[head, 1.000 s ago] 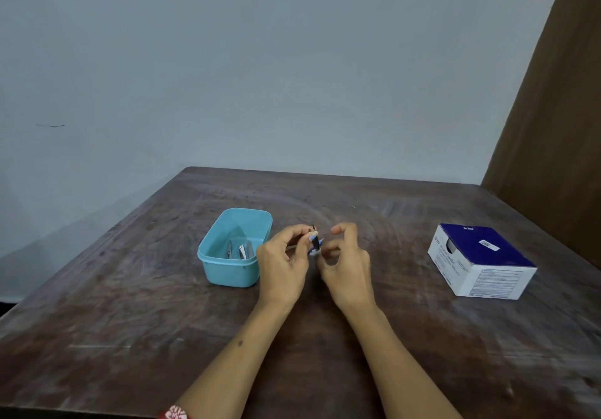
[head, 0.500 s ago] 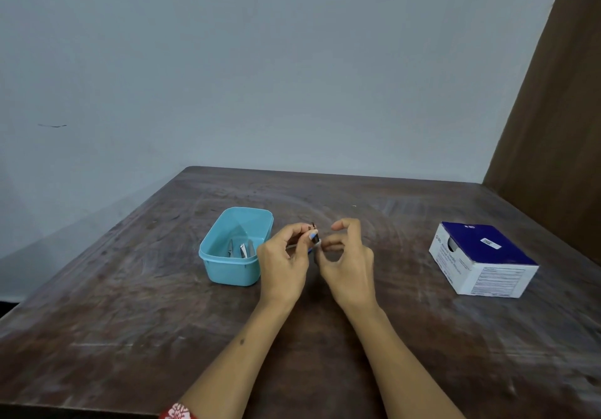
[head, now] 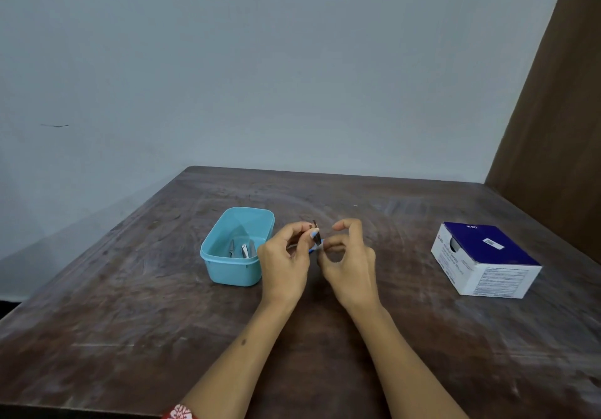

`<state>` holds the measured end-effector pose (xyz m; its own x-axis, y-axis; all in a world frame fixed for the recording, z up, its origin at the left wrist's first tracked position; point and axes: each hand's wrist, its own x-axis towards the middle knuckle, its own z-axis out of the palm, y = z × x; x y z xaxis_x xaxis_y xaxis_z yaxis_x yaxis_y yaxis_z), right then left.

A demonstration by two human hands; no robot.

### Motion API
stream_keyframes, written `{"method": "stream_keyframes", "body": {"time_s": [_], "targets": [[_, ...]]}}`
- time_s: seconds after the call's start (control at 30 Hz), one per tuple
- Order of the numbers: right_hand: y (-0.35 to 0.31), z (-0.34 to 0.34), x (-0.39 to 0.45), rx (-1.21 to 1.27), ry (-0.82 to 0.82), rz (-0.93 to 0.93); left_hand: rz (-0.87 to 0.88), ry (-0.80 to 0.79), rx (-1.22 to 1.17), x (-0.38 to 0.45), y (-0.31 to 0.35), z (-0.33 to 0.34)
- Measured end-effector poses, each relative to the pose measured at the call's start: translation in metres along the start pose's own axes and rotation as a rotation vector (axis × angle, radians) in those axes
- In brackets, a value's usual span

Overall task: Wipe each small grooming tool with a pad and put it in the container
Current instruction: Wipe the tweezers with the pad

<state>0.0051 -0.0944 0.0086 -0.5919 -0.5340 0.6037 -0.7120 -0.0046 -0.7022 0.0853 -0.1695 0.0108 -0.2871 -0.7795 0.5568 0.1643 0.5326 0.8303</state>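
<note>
- A small dark tool (head: 314,232) is pinched upright in the fingertips of the left hand (head: 286,262), its long axis roughly vertical.
- A bit of white-and-blue pad (head: 318,247) is pinched against it by the right hand (head: 349,264), whose fingers are curled.
- The container (head: 237,249) is found just left of the left hand, the nearer one; tools already lie inside.

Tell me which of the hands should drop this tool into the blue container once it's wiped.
Left, probably. The left hand already pinches the small dark tool and sits right beside the blue container. The right hand is on the far side and seems to hold the pad.
</note>
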Motion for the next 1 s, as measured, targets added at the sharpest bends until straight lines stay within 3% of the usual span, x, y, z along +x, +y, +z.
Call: {"method": "stream_keyframes", "body": {"time_s": [0.27, 0.5, 0.67, 0.83, 1.0], "targets": [[0.001, 0.0, 0.0, 0.033, -0.026, 0.048, -0.04, -0.022, -0.067, 0.0, 0.001, 0.0], [0.0, 0.0, 0.001, 0.044, 0.046, 0.0, -0.049, -0.143, 0.062, -0.001, -0.004, 0.003], [0.005, 0.0, 0.003, 0.052, -0.047, 0.08, -0.012, -0.053, 0.039, 0.0, -0.003, 0.002], [0.006, -0.01, 0.011, 0.422, 0.083, 0.34, 0.0, -0.046, 0.084, -0.001, -0.003, 0.003], [0.003, -0.014, 0.014, 0.722, 0.086, 0.478, 0.036, -0.085, 0.152, -0.003, -0.002, 0.001]]}}
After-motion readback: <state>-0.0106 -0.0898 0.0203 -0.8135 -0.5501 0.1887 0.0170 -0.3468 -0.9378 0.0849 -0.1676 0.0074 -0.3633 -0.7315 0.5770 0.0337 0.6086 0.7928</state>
